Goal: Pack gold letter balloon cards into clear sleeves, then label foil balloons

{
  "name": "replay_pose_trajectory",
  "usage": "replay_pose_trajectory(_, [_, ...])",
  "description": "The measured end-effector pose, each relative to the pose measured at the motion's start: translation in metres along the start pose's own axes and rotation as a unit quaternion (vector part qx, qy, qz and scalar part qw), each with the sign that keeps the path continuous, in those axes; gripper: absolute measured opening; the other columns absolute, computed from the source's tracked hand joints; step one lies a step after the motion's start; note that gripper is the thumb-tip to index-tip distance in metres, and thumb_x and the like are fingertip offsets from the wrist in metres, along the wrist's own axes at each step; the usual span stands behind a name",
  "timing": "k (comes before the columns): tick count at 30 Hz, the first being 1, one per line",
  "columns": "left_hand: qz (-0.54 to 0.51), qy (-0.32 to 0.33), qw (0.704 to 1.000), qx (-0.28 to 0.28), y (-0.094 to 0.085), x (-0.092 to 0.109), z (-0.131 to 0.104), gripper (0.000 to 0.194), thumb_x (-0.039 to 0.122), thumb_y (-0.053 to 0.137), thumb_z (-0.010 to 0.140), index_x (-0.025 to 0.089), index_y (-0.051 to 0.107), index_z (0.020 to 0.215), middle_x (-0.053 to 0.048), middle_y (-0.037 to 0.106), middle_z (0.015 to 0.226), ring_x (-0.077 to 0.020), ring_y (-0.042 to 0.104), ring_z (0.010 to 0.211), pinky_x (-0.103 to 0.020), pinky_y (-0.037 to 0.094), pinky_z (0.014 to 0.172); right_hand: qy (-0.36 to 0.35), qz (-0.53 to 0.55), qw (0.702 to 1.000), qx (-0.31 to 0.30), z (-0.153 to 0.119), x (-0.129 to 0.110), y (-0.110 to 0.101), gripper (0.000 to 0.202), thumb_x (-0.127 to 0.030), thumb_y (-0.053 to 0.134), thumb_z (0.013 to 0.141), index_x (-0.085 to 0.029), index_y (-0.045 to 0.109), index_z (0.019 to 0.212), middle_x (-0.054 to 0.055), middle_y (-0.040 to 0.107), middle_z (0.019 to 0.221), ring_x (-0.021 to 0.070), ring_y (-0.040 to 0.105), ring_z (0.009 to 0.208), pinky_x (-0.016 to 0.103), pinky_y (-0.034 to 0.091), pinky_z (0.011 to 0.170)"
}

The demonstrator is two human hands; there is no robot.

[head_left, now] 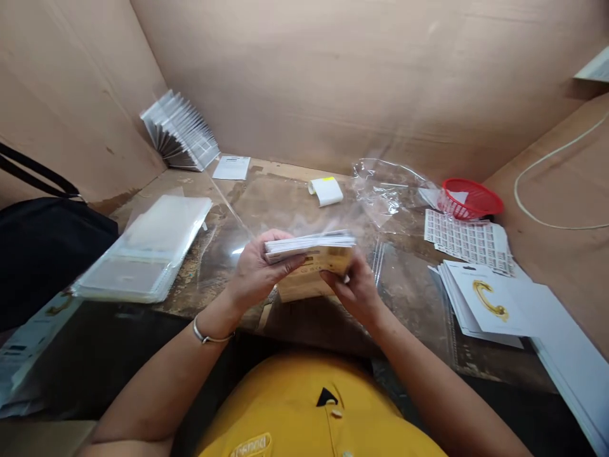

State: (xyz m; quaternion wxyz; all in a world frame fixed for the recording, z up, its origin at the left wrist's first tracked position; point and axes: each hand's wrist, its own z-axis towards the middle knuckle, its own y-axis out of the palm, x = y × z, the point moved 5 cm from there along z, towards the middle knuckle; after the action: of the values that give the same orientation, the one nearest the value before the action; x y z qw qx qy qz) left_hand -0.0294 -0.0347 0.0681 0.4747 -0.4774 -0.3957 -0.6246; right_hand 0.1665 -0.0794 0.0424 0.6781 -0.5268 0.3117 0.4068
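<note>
Both hands hold a stack of white printed cards on edge above the front of the worktable. A tan face with small printing is turned toward me, and its lower part shows between the hands. My left hand is wrapped round the left end, thumb across the front. At the right end, my right hand grips the stack with its thumb on the tan face. Blur over the top edges hides the single cards. Clear plastic sleeves lie on the table near my left hand.
A pile of clear bags lies left, beside a black bag. Folded leaflets stand in the back corner. Right are a red basket, label sheets, hook-printed cards and crumpled plastic. A curled label lies behind the hands.
</note>
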Motion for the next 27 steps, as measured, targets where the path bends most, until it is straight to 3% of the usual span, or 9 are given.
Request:
replay_pose_trajectory(4, [0.043,0.005,0.998,-0.052,0.006,-0.009,0.003,0.026,0.031,0.078,0.072,0.015,0.063,0.086,-0.001,0.068,0.079,-0.013,0.062,0.071,-0.023,0.052,0.065,0.03,-0.044,0.998,-0.027,0.004,0.001,-0.026,0.074,-0.044,0.077,0.07,-0.024,0.048,0.136,0.011,0.043,0.146,0.0315,0.034,0.138,0.051,0.025,0.114])
replay_pose_trajectory(6, [0.056,0.007,0.994,-0.096,0.01,-0.011,0.002,0.026,0.031,0.078,0.072,0.015,0.065,0.088,-0.001,0.068,0.08,-0.0132,0.062,0.072,-0.022,0.052,0.064,0.025,0.024,0.999,-0.003,0.003,-0.01,-0.043,0.083,-0.043,0.079,0.069,-0.025,0.042,0.141,0.009,0.04,0.149,0.0288,0.034,0.139,0.046,0.026,0.115])
replay_pose_trajectory(9, [0.06,-0.012,0.986,-0.155,0.016,-0.02,-0.004,0.03,0.03,0.078,0.072,0.016,0.066,0.095,-0.003,0.07,0.086,-0.015,0.064,0.075,-0.025,0.054,0.067,0.03,0.097,0.993,-0.062,-0.001,-0.016,-0.045,0.049,-0.04,0.073,0.076,-0.023,0.062,0.121,0.007,0.065,0.121,0.0249,0.06,0.112,0.039,0.045,0.1])
replay_pose_trajectory(12, [0.089,-0.04,0.979,-0.181,0.016,-0.038,-0.018,0.036,0.028,0.079,0.07,0.017,0.067,0.102,-0.006,0.073,0.097,-0.0208,0.067,0.087,-0.034,0.057,0.079,0.092,0.056,0.985,-0.134,-0.016,0.007,-0.028,0.022,-0.035,0.071,0.077,-0.019,0.072,0.093,0.005,0.073,0.092,0.0241,0.066,0.09,0.037,0.052,0.084])
replay_pose_trajectory(16, [0.108,-0.033,0.977,-0.182,0.006,-0.048,-0.032,0.034,0.025,0.08,0.067,0.02,0.07,0.099,-0.007,0.073,0.103,-0.025,0.067,0.096,-0.04,0.056,0.089,0.113,-0.036,0.984,-0.136,-0.036,0.036,-0.012,0.013,-0.033,0.069,0.077,-0.021,0.072,0.076,0.004,0.073,0.083,0.0243,0.066,0.081,0.037,0.052,0.077])
replay_pose_trajectory(19, [0.054,-0.029,0.989,-0.132,-0.003,-0.043,-0.031,0.054,0.027,0.084,0.062,0.02,0.064,0.111,-0.009,0.069,0.116,-0.0256,0.065,0.105,-0.039,0.054,0.092,0.098,-0.075,0.982,-0.146,-0.037,0.037,-0.01,0.011,-0.031,0.067,0.078,-0.022,0.072,0.075,0.005,0.073,0.083,0.025,0.066,0.081,0.04,0.051,0.079])
replay_pose_trajectory(21, [0.036,-0.059,0.99,-0.124,-0.001,-0.047,-0.032,0.053,0.029,0.082,0.066,0.018,0.062,0.113,-0.01,0.069,0.115,-0.0248,0.067,0.102,-0.04,0.054,0.092,0.092,-0.093,0.979,-0.154,-0.034,0.031,-0.015,0.007,-0.027,0.068,0.076,-0.022,0.072,0.078,0.005,0.071,0.084,0.0265,0.065,0.086,0.043,0.05,0.084])
replay_pose_trajectory(24, [0.03,-0.115,0.979,-0.166,0.01,-0.062,-0.042,0.041,0.031,0.076,0.074,0.016,0.065,0.11,-0.01,0.072,0.109,-0.0246,0.068,0.098,-0.042,0.054,0.093,0.095,-0.04,0.975,-0.194,-0.029,0.021,-0.022,0.031,-0.026,0.076,0.069,-0.023,0.071,0.1,0.006,0.07,0.102,0.0284,0.061,0.103,0.047,0.045,0.097])
replay_pose_trajectory(27, [0.049,-0.106,0.976,-0.182,0.016,-0.067,-0.049,0.042,0.033,0.074,0.076,0.017,0.064,0.114,-0.009,0.071,0.111,-0.025,0.067,0.102,-0.043,0.053,0.095,0.085,0.09,0.972,-0.198,-0.023,0.011,-0.023,0.063,-0.029,0.081,0.066,-0.025,0.06,0.125,0.007,0.063,0.124,0.0278,0.053,0.121,0.046,0.037,0.108])
